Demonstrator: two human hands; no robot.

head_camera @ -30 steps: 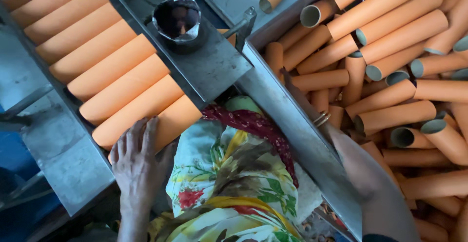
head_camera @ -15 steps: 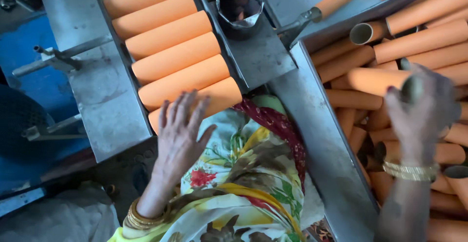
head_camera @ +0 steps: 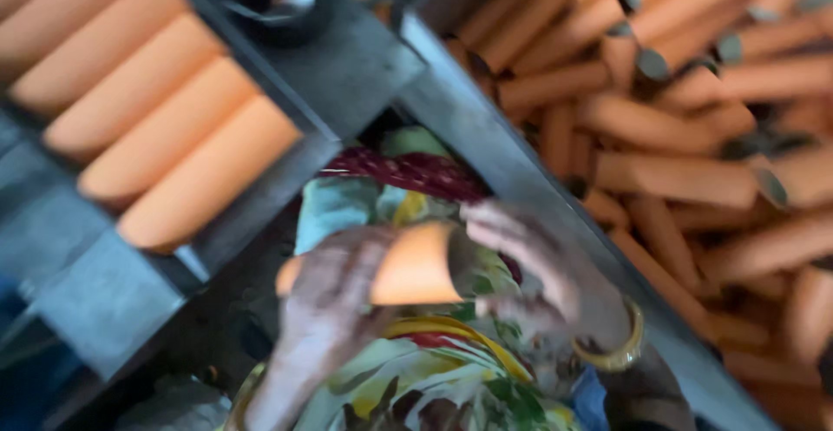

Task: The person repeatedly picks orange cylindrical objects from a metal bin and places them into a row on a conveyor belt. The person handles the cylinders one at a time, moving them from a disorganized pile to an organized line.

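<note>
Over the lap, left hand (head_camera: 334, 296) and right hand (head_camera: 534, 262) both clasp one orange tube (head_camera: 408, 266).

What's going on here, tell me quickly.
A person sits over their lap in a flowered cloth and holds one orange tube between both hands: the left hand wraps its near end, the right hand is at its open end. To the left, more orange tubes lie side by side on a grey metal tray. To the right, a loose pile of tubes fills a bin. The picture is blurred.
</note>
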